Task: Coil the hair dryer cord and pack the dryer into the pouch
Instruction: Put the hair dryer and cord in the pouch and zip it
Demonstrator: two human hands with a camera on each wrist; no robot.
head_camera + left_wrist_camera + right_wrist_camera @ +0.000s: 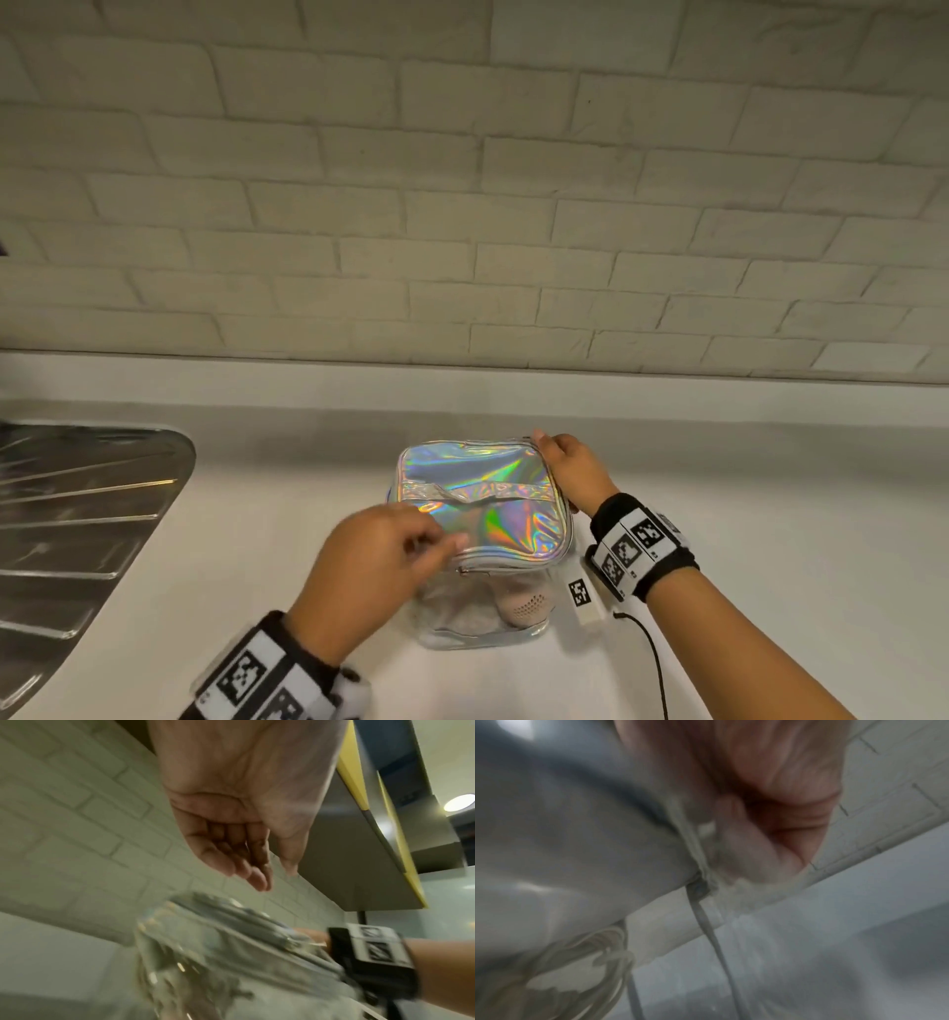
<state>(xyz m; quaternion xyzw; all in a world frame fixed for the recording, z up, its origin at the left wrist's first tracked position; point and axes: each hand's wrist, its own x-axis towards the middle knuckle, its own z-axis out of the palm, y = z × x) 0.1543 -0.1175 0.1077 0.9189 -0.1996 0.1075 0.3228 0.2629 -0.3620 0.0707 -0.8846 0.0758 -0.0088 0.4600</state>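
A holographic pouch [482,493] with clear sides stands on the white counter [770,514], its lid down. Through the clear front wall I see the pinkish hair dryer [524,601] inside. My left hand [390,555] hovers over the lid's near left corner; in the left wrist view the left hand [246,850] has relaxed fingers and holds nothing above the blurred pouch [205,953]. My right hand [570,473] grips the lid's right edge. The right wrist view is blurred: the right hand [770,811] curls against the pouch [564,841], and pale cord loops [608,953] show below.
A steel sink drainboard [77,514] lies at the left. A white brick wall [462,205] backs the counter. A small white tag with a black marker [583,598] and a thin black cable [652,652] sit right of the pouch.
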